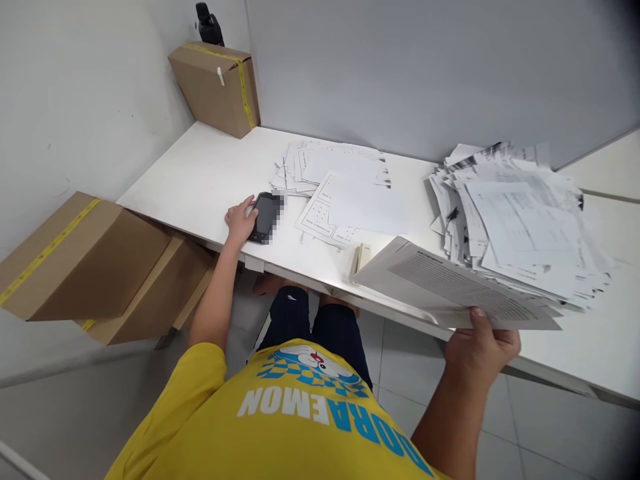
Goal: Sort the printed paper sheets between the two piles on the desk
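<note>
My left hand (241, 220) rests on the white table at the left edge of a dark smartphone (263, 217), fingers touching its side. Part of the phone is blurred out. In my right hand (483, 343) is a sheaf of printed papers (445, 283), gripped at its near edge with the thumb on top and the fingers beneath. The sheaf tilts over the table's front edge. Beside its left corner lies a small cream-coloured object (363, 255), partly covered by the papers. Loose printed sheets (350, 200) lie spread beyond the phone.
A tall, untidy paper stack (520, 220) stands on the right of the white table (185, 173). At the back left corner is a taped cardboard box (217, 90), with a black bottle-like object (209, 27) behind it. More cardboard boxes (85, 260) are piled left of the table.
</note>
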Demonstrator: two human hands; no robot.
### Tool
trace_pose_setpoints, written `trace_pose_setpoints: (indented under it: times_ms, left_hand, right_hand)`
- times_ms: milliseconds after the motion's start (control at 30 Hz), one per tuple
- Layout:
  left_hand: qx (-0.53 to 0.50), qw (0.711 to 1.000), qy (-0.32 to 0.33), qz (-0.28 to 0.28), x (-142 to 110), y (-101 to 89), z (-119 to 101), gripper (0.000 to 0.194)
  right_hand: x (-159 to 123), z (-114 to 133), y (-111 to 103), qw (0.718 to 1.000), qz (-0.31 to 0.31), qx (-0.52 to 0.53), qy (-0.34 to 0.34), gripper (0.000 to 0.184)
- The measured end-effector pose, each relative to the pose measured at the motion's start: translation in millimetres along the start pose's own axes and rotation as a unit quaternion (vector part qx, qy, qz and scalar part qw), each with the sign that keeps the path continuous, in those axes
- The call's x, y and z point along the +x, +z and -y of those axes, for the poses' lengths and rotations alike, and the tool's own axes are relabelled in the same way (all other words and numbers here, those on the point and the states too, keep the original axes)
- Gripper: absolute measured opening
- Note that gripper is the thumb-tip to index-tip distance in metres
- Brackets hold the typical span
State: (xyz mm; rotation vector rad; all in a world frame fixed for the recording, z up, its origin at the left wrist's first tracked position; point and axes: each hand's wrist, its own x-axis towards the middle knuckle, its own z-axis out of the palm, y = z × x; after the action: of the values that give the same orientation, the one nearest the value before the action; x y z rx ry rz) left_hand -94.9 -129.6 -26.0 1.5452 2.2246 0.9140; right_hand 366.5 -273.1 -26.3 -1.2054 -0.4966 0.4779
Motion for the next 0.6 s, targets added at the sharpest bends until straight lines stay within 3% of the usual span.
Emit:
trace_pose_setpoints:
  times_ms: [600]
  left_hand:
    - [-0.001,1.000,0.018,-0.013,2.3,2.8,1.9,0.053]
  right_hand:
    - [3.4,-0.9,-13.3,1.000,-0.007,0.001,0.000,0.036]
